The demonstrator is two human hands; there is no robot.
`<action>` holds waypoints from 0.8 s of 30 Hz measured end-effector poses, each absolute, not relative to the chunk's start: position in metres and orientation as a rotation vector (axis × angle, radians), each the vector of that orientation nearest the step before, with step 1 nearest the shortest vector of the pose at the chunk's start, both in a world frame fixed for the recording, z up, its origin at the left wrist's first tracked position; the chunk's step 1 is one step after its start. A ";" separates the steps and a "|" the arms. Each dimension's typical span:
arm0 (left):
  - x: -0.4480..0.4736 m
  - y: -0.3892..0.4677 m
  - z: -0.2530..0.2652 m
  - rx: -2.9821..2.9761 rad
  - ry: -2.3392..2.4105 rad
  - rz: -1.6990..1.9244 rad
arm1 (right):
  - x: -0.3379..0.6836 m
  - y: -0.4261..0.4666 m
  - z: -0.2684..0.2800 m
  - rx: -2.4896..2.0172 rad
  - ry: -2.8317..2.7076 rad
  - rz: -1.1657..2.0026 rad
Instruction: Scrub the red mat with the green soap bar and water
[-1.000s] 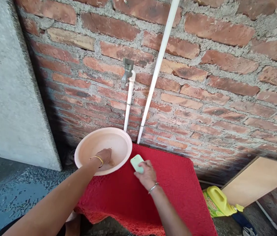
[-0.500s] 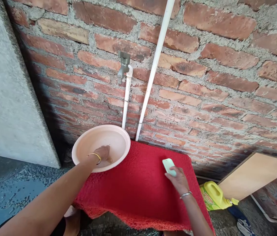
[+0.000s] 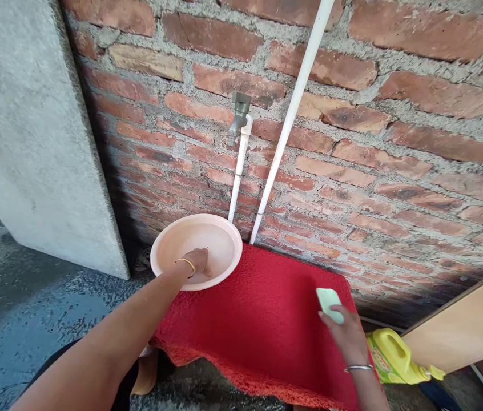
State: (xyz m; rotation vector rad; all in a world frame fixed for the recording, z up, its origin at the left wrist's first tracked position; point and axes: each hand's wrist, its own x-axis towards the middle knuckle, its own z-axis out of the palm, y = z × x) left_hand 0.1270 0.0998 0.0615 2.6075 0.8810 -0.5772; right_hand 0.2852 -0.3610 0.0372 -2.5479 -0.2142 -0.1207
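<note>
A pale pink plastic basin point(image 3: 220, 231) sits below a grey tap point(image 3: 238, 117) at the foot of a brick wall. My left hand point(image 3: 198, 262) reaches into the basin, fingers bent down against its bottom; a gold bangle circles the wrist. A red shaggy mat point(image 3: 258, 319) lies spread beside the basin. My right hand point(image 3: 346, 334) grips a light green soap bar point(image 3: 327, 301) and presses it on the mat near its right edge. A silver bangle is on that wrist.
Two white pipes point(image 3: 286, 134) run up the brick wall point(image 3: 395, 142). A concrete pillar point(image 3: 31, 131) stands at the left. A yellow jug point(image 3: 393, 357) lies at the lower right, under a leaning wooden board point(image 3: 464, 325). The floor point(image 3: 23, 325) is wet.
My right hand has slid the green soap bar from beside the basin across the mat to its right edge. My left hand has stayed in the basin. The camera has shifted left.
</note>
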 end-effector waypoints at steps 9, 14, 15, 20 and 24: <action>0.125 0.097 0.066 2.600 0.897 -0.634 | 0.154 -0.174 0.036 -2.307 -1.052 0.230; 0.124 0.097 0.067 2.613 0.880 -0.630 | 0.148 -0.169 0.033 -2.332 -1.070 0.276; 0.124 0.097 0.067 2.613 0.880 -0.633 | 0.156 -0.178 0.031 -2.333 -1.027 0.257; 0.125 0.098 0.065 2.606 0.885 -0.629 | 0.216 -0.266 0.022 -2.343 -0.671 0.129; 0.126 0.100 0.061 2.595 0.883 -0.573 | 0.261 -0.369 0.019 -2.475 -0.325 -0.022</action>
